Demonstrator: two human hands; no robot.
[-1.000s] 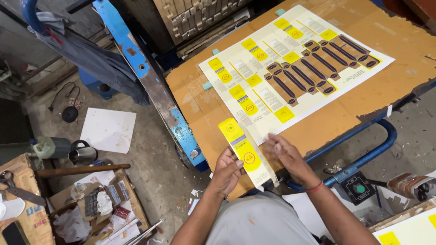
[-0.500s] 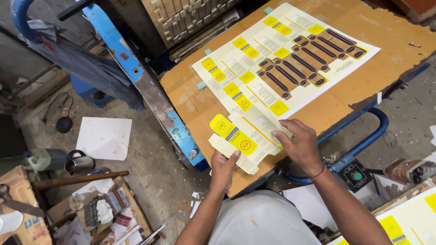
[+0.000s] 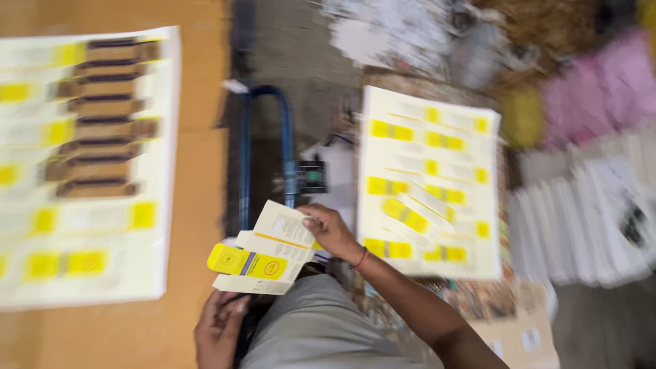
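Observation:
My right hand (image 3: 331, 231) grips a flat die-cut carton blank (image 3: 263, 251), white with yellow panels, held in front of my body. My left hand (image 3: 219, 328) hangs low by my waist, just under the blank, fingers loosely apart and holding nothing. A large printed sheet (image 3: 82, 171) with yellow and brown blocks lies on the brown table (image 3: 198, 137) to my left. To the right lies a stack of similar yellow-printed sheets (image 3: 430, 184) with a loose blank on top. The whole view is motion-blurred.
A blue metal trolley handle (image 3: 266, 137) and a small control box (image 3: 311, 176) sit between table and stack. White paper stacks (image 3: 588, 219) stand at far right, pink bags (image 3: 601, 89) above them, and scrap paper on the floor at the top.
The view has swung right, away from the table. The carton blank has been lifted off the table edge; only my right hand holds it now, and my left hand has dropped away.

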